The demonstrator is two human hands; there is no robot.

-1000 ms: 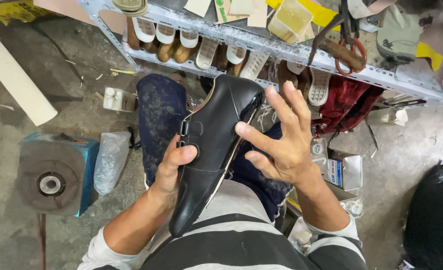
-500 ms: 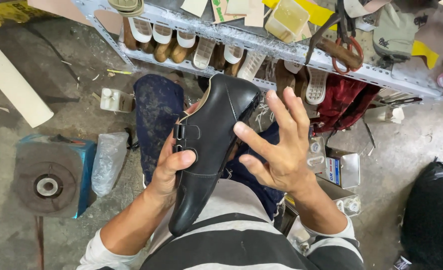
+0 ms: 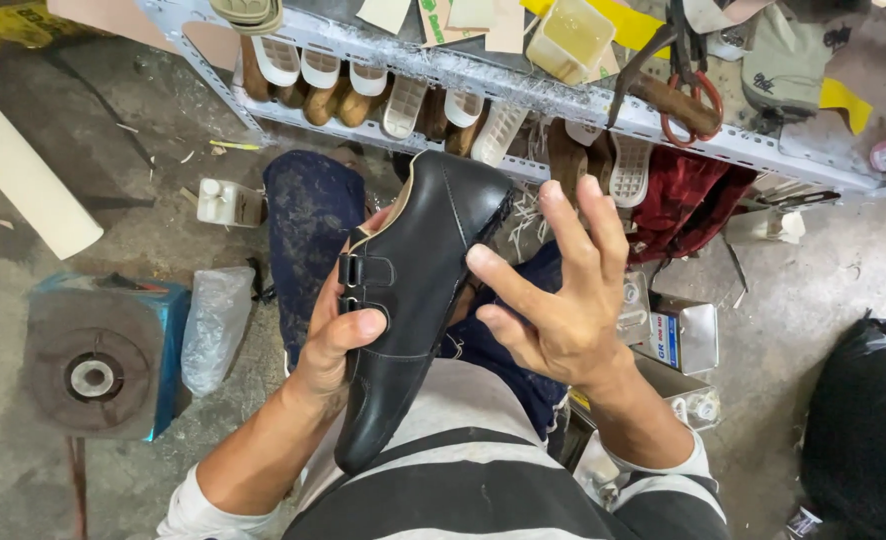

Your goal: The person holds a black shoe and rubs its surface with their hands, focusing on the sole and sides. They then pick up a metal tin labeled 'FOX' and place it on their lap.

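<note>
A black leather shoe (image 3: pixel 418 300) was held over the lap, toe pointed away toward the metal shelf (image 3: pixel 483 75) and heel toward the striped shirt (image 3: pixel 483 490). It was gripped at mid-length by the left hand (image 3: pixel 338 335), the thumb laid across the lower of two small straps and the fingers wrapped behind the upper. The right hand (image 3: pixel 558 305) was set beside the shoe's sole edge with fingers spread wide and nothing grasped; whether its fingertips touched the edge could not be made out with certainty.

The shoe was judged light enough for one hand, its upper soft and likely to crease under pressure, its smooth leather somewhat slippery. The firmer places to take hold were judged to be the sole rim and the heel, with the strapped waist serving well for a wrap-around grip.

Shoe lasts and soles (image 3: pixel 403 100) were racked on the shelf beyond, and a small tin (image 3: pixel 683 340) stood on the floor nearby.
</note>
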